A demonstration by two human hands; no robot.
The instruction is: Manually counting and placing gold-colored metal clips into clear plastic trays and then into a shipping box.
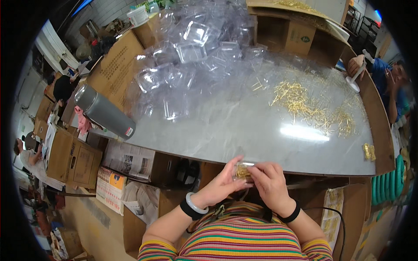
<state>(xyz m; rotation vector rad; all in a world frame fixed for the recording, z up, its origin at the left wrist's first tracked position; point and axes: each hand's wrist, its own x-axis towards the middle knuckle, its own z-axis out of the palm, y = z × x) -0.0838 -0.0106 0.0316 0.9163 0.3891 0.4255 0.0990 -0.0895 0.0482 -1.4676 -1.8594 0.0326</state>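
Note:
Close to my body, just off the table's front edge, my left hand [226, 178] grips a small clear plastic box [242, 171] with gold-coloured metal pins inside. My right hand [268, 179] holds the same box from the other side, fingers pressed on its top and edge. On the grey table [209, 135], a loose heap of thin gold pins [305, 104] lies to the right. A small filled box of gold pins [369, 152] rests at the right front corner. Whether the lid in my hands is fully closed cannot be made out.
A big pile of empty clear plastic boxes [187, 56] covers the far left. A grey thermos [104, 111] lies tilted at the left edge. Cardboard [111, 71] borders the table, and a carton [300, 37] stands behind. Another person's hand [356, 66] is at the far right.

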